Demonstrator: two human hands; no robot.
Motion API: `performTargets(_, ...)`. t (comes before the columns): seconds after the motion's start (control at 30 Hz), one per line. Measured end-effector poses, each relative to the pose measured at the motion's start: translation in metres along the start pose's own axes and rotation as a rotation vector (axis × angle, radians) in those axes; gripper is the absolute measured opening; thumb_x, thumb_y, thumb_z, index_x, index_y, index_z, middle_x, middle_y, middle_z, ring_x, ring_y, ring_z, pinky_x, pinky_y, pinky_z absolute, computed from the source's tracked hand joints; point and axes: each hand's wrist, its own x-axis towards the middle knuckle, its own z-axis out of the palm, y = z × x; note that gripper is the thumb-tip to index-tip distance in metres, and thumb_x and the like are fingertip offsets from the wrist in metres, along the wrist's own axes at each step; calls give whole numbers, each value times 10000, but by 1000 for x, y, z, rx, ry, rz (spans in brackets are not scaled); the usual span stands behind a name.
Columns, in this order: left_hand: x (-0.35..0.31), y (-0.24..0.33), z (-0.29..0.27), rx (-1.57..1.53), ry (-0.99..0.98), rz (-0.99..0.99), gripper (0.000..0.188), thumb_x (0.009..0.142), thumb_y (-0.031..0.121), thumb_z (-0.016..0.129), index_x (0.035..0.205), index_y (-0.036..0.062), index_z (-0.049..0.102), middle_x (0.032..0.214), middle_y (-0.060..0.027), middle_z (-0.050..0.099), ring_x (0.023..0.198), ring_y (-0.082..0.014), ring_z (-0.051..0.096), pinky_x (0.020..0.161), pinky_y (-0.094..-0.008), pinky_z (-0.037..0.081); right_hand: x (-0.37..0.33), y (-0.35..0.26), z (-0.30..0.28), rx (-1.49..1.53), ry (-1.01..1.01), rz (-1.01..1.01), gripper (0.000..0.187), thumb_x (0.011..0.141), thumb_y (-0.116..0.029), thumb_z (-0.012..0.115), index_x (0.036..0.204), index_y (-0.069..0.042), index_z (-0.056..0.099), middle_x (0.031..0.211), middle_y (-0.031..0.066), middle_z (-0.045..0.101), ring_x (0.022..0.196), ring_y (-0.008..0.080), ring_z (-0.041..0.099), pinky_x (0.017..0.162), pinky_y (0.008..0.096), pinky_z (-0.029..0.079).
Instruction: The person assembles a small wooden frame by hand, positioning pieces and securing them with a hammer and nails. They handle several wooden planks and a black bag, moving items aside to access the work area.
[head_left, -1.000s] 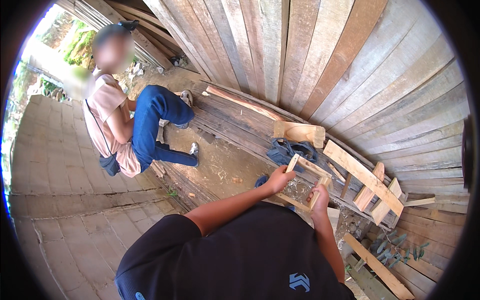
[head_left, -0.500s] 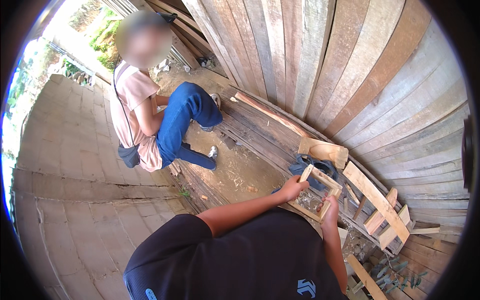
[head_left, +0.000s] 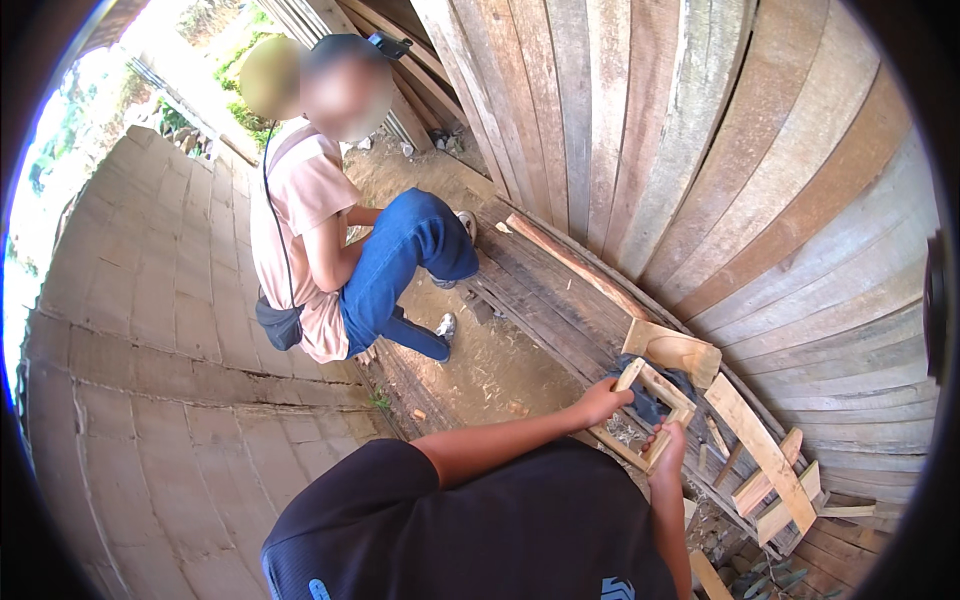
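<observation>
A small rectangular frame of pale wooden strips [head_left: 668,388] is held in front of me, tilted, above a low plank bench. My left hand [head_left: 604,401] is closed around the end of one side. On the other side, my right hand [head_left: 669,450] wraps its fingers around a strip near a corner. Behind the frame lies a dark blue cloth [head_left: 648,402], partly hidden by it. A thick, pale wooden piece with a hollowed face [head_left: 672,346] rests just beyond the cloth.
The weathered plank bench [head_left: 555,290] runs along a wooden board wall [head_left: 660,130]. A loose board [head_left: 762,458] and short offcuts lie at its right end. A person in blue jeans [head_left: 395,265] sits at the left, hands near the lap. Shavings litter the dirt floor [head_left: 480,385].
The whole view has swung slightly to the left, so the scene sits farther right. Both hands keep their hold on the wooden frame, with little visible change in their grip.
</observation>
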Motion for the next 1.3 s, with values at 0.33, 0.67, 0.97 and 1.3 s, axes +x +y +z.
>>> performTargets(0.33, 28, -2, -26, 13, -116, -86, 347, 832, 288, 584, 1035, 12, 528, 768, -54, 546, 539, -138, 518, 425, -302, 417, 2, 7, 25, 33, 43, 36, 426, 811, -244, 579, 1182, -50, 499, 829, 31, 534, 691, 137, 528, 591, 287, 454)
performTargets(0.67, 62, -11, -42, 210, -449, -244, 339, 863, 301, 569, 1052, 22, 534, 849, -56, 558, 729, -178, 614, 517, -340, 507, 5, 31, 9, -41, 162, 18, 375, 790, -208, 638, 1128, -86, 533, 841, 16, 539, 703, 135, 546, 576, 279, 479)
performTargets(0.97, 79, -65, -61, 277, -364, -194, 369, 819, 221, 632, 1072, -45, 598, 853, -112, 656, 709, -180, 651, 609, -329, 506, 6, 36, 35, -40, 281, 156, 147, 792, -228, 644, 839, -106, 575, 751, 17, 539, 673, 140, 553, 547, 284, 454)
performTargets(1.3, 72, -56, -70, 291, -381, -249, 311, 854, 184, 593, 1073, -37, 599, 860, -93, 646, 722, -184, 644, 644, -341, 509, -6, 32, 52, -164, 241, 73, 283, 759, -265, 696, 875, -49, 554, 772, 23, 525, 668, 138, 548, 589, 297, 438)
